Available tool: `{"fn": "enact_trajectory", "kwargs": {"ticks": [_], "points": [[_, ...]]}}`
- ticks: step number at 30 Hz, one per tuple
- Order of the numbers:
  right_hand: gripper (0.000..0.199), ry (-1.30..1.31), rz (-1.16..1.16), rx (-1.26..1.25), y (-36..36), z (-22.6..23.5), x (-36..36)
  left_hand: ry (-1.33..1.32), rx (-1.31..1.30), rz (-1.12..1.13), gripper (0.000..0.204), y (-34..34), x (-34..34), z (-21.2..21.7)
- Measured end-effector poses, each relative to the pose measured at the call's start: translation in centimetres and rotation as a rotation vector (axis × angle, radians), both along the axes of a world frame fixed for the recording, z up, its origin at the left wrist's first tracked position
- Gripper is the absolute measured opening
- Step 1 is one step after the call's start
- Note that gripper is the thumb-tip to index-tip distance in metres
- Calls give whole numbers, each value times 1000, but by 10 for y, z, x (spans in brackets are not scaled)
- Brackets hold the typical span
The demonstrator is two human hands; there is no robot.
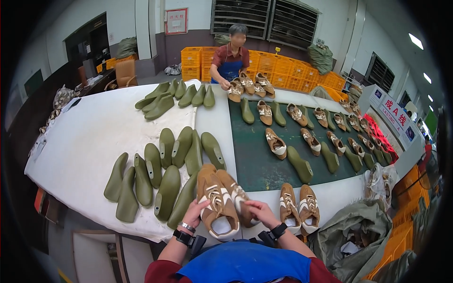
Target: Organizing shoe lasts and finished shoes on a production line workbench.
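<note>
My left hand [194,213] grips a brown suede sneaker [214,200] with white stripes and laces, held over the near edge of the white table. My right hand [262,213] holds a second brown sneaker [237,195], tilted and pressed close beside the first. To the right of my right hand, a pair of matching sneakers [289,207] stands on the white strip. Left of my left hand lie several green shoe lasts [167,193], the closest one partly hidden behind the held sneaker.
A dark green conveyor belt [252,177] carries rows of brown sneakers and green lasts. Across the table, a person [230,56] in a blue apron handles more sneakers. More lasts [159,107] lie at the far left. A grey-green sack [351,236] stands at my right, near orange crates [408,207].
</note>
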State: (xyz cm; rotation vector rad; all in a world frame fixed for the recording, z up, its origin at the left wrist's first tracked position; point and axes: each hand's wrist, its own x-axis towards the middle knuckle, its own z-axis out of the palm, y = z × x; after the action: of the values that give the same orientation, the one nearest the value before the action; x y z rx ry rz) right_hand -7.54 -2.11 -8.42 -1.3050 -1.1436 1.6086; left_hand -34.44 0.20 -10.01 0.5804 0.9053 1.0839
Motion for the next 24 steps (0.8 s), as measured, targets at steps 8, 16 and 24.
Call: {"fn": "enact_trajectory", "kwargs": {"ticks": [8, 16, 24], "points": [[21, 622, -349, -31, 29, 4, 23, -441, 48, -174, 37, -9, -20, 41], [37, 854, 209, -361, 11, 21, -20, -537, -149, -382, 31, -6, -2, 38], [39, 755, 346, -373, 6, 13, -30, -241, -261, -237, 25, -20, 4, 47]]}}
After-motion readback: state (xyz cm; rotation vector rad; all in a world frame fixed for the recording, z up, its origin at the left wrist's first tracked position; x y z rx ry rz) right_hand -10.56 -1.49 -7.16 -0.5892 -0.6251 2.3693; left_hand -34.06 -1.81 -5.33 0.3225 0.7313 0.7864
